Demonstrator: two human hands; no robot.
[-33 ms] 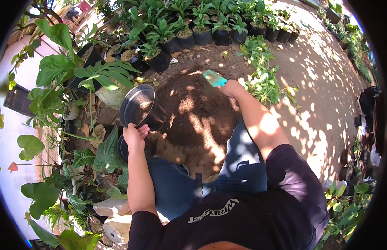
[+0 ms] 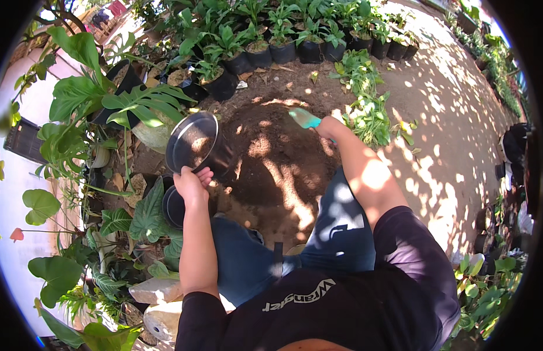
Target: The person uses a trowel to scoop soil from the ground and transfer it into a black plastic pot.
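I see a black plastic pot [image 2: 196, 146] left of the frame's centre, tipped on its side so its round mouth faces the camera; the thin rim catches the light and some brown soil shows inside. It sits at the left edge of a mound of dark soil [image 2: 271, 169] that fills the middle of the frame. My left hand [image 2: 191, 182] is just below the pot, fingers curled closed over its lower rim, gripping it. A second black pot [image 2: 173, 207] lies directly under that hand, partly hidden by the wrist. My right hand [image 2: 328, 127] is stretched to the upper centre, over the far side of the mound, closed around the handle of a teal trowel [image 2: 304, 118] whose blade points left. A row of potted plants [image 2: 283, 44] lines the top of the frame.
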